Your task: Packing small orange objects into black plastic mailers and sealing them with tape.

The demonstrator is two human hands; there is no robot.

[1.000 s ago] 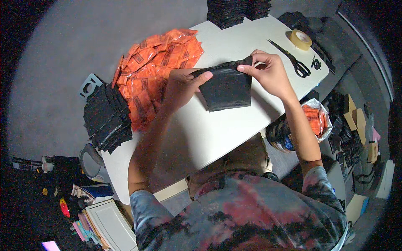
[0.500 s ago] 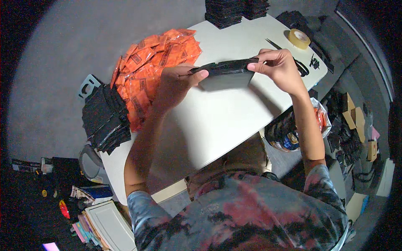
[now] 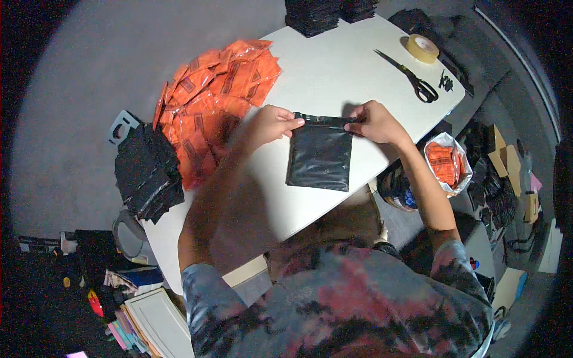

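A flat black plastic mailer bag (image 3: 320, 156) hangs or rests over the white table (image 3: 262, 197), its folded top strip toward the far side. My left hand (image 3: 276, 125) pinches the top left corner between thumb and fingers. At the top right corner, my right hand (image 3: 375, 123) pinches the strip in the same way. Left of my left hand spreads a heap of orange plastic packets (image 3: 209, 101). A pile of black bags (image 3: 148, 173) lies at the table's left end.
Black-handled scissors (image 3: 412, 79), a roll of yellowish tape (image 3: 422, 49) and small black bits (image 3: 446, 82) lie at the far right. Stacked black bags (image 3: 310, 17) stand at the far edge. Below the table's right side is a white-lined bin (image 3: 449, 164) with orange packets.
The bag has come down and nearer to me, and its broad face now shows instead of its edge. Both hands moved with it, still pinching its top corners.
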